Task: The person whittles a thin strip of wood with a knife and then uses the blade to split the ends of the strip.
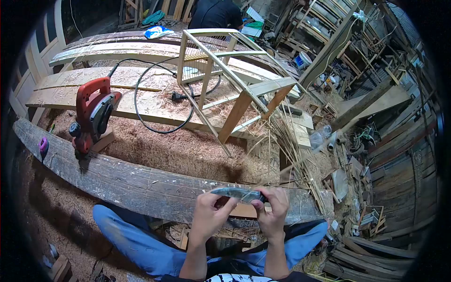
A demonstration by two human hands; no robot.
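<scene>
My left hand (pixel 210 214) and my right hand (pixel 273 211) both grip a short grey blade-like tool (pixel 235 192), held level in front of me above my knees in blue trousers (pixel 136 237). A thin pale cane strip (pixel 310 152) rises up and to the right from my right hand's end of the tool. Just beyond my hands lies a dark weathered plank (pixel 141 181).
A red electric planer (pixel 92 115) stands on the plank's left part, its black cord (pixel 150 101) looping over sawdust-covered boards. A bare wooden chair frame (pixel 225 75) lies tilted on them. A person in black stands at the back (pixel 216 14). Wood scraps crowd the right.
</scene>
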